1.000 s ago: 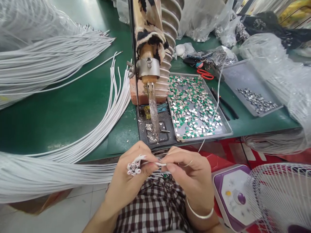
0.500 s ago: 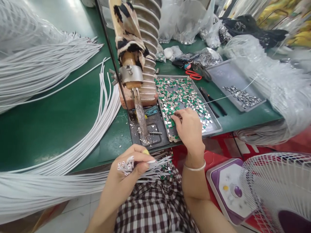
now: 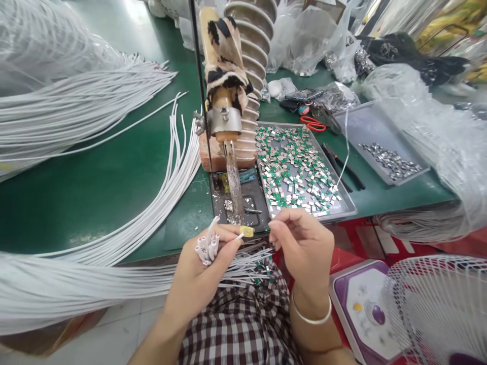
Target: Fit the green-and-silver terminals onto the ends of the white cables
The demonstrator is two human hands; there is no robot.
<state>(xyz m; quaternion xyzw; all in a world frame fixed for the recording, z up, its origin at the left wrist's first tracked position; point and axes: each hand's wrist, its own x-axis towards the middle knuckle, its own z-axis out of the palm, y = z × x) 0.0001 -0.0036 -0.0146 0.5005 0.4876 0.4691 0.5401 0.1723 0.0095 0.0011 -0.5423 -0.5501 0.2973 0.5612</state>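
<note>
My left hand (image 3: 207, 268) is closed round a bundle of white cables (image 3: 207, 248), their cut ends poking up over the fist. One cable end (image 3: 238, 237) is pinched between thumb and forefinger, and a yellow wrap (image 3: 247, 231) covers the forefinger tip. My right hand (image 3: 302, 248), with thumb and fingers pressed together, holds a tiny green circuit board (image 3: 267, 227) just right of that cable end, a small gap apart. Ahead stands a soldering iron (image 3: 232, 177), tip down over a dark pad (image 3: 253, 195). A metal tray (image 3: 344, 203) of small green-and-silver boards lies beyond my right hand.
Loose white cables (image 3: 148, 223) curve across the green table (image 3: 95, 187) on the left. At right are black-handled pliers (image 3: 353, 175), red-handled scissors (image 3: 312, 123) and a grey tray (image 3: 380, 134) of metal parts. A ribbed duct (image 3: 253, 61) rises behind the iron. A fan (image 3: 437, 304) stands lower right.
My right hand has come back from the board tray toward my left hand, bringing a small circuit board. The pinched cable end in my left hand has tilted upward. The view has shifted slightly.
</note>
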